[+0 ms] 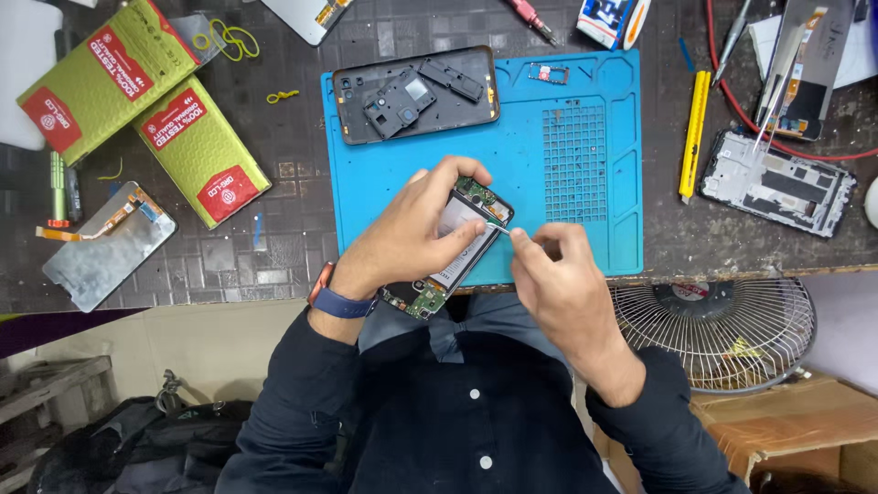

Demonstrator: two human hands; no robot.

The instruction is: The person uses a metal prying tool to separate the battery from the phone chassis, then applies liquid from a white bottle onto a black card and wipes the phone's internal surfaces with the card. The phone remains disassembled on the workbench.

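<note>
My left hand (pixel 416 233) grips an opened smartphone (pixel 457 247) with its back removed, green circuit boards showing at both ends. It is held tilted over the near edge of a blue repair mat (pixel 585 210). My right hand (pixel 558 279) pinches a thin metal tool (pixel 498 226) whose tip touches the phone's upper right edge. A blue watch band sits on my left wrist.
A black phone back cover (pixel 416 93) with loose plastic parts lies at the mat's top. Two green packets (pixel 146 110) and a screen panel (pixel 105 242) lie at left. A yellow knife (pixel 695 133) and a phone frame (pixel 777 183) are right. A fan (pixel 722 334) stands below the table edge.
</note>
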